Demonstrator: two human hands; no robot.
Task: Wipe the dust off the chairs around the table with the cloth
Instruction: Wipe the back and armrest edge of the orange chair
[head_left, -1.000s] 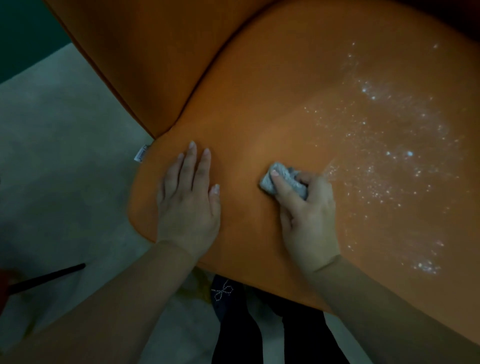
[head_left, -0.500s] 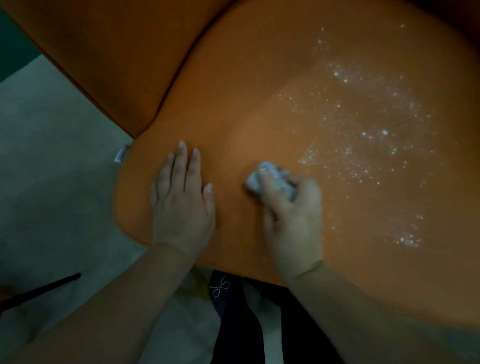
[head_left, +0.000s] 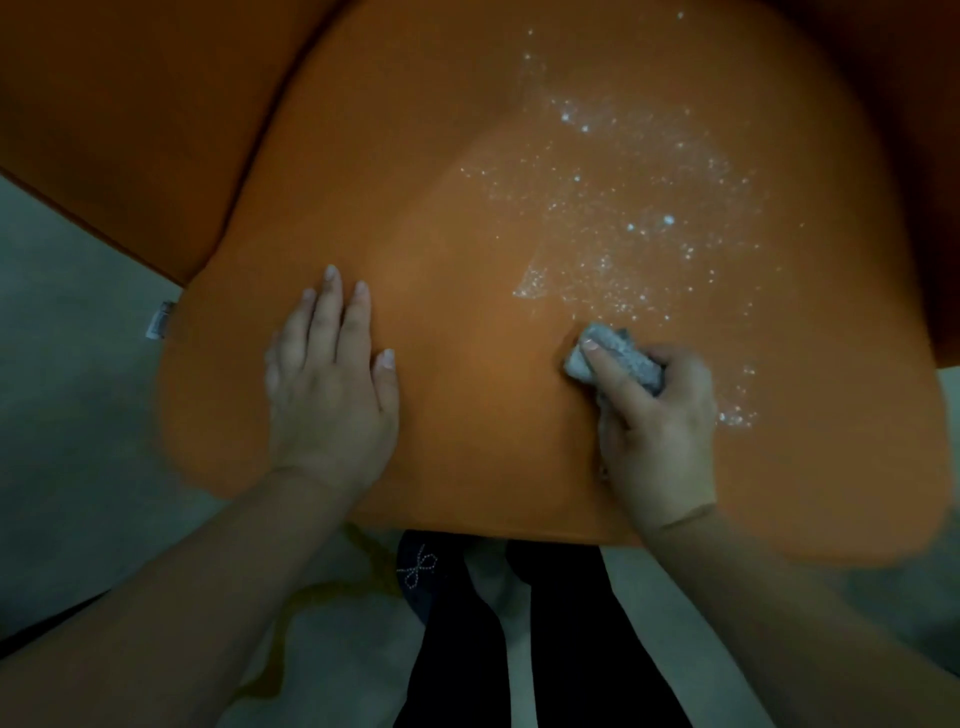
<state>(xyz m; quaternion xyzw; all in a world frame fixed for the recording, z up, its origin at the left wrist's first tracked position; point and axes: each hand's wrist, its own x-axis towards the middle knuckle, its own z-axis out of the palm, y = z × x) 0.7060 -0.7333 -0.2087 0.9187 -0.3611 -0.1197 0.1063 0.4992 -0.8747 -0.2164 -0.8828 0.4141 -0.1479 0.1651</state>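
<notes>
An orange chair seat (head_left: 467, 156) fills most of the head view, its backrest (head_left: 130, 130) rising at the upper left. White dust (head_left: 623, 218) speckles the right half of the seat. My right hand (head_left: 657, 431) is closed around a small grey crumpled cloth (head_left: 618, 358), pressing it on the seat just below the dust patch. My left hand (head_left: 330, 384) lies flat on the left part of the seat, fingers together and holding nothing.
Pale grey floor (head_left: 67, 415) shows left of the chair and below its front edge. My dark trouser legs and a shoe (head_left: 421, 571) stand against the seat's front. A small white label (head_left: 160, 321) hangs at the seat's left edge.
My right hand has carried the cloth to the right, close under the dust patch. The left hand stays flat on the seat. The view has shifted slightly over the chair.
</notes>
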